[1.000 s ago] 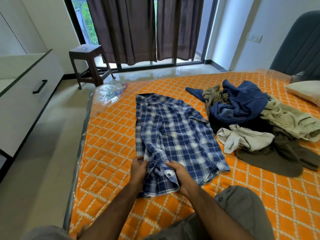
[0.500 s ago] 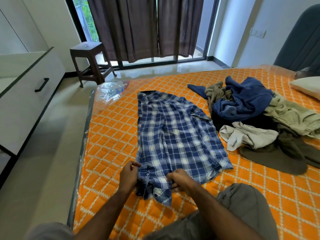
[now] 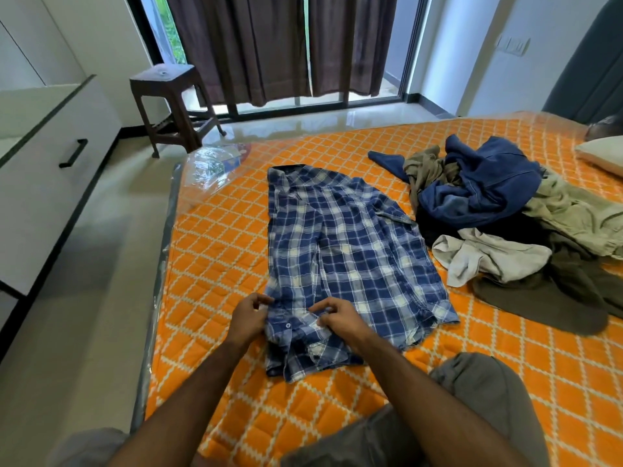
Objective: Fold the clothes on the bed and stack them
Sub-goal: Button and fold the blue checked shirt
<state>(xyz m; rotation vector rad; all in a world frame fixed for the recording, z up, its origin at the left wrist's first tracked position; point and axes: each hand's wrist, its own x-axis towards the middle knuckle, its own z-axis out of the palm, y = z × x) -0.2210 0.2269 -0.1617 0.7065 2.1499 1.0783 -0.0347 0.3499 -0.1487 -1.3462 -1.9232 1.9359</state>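
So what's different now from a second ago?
Both hands, left hand and right hand, worked along the near hem of the plaid shirt, bunching it and still pinching it. The shirt stays spread on the bed; the clothes pile is untouched.

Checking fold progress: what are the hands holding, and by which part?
Both the left hand and right hand pinch the plaid shirt at its near, bunched end.

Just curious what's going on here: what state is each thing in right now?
Plaid shirt: spread flat, near end bunched.
Left hand: pinching shirt's edge.
Right hand: pinching the shirt.
Pile of clothes: unfolded, heaped.
Curtains: mostly drawn.
Drawer: closed.
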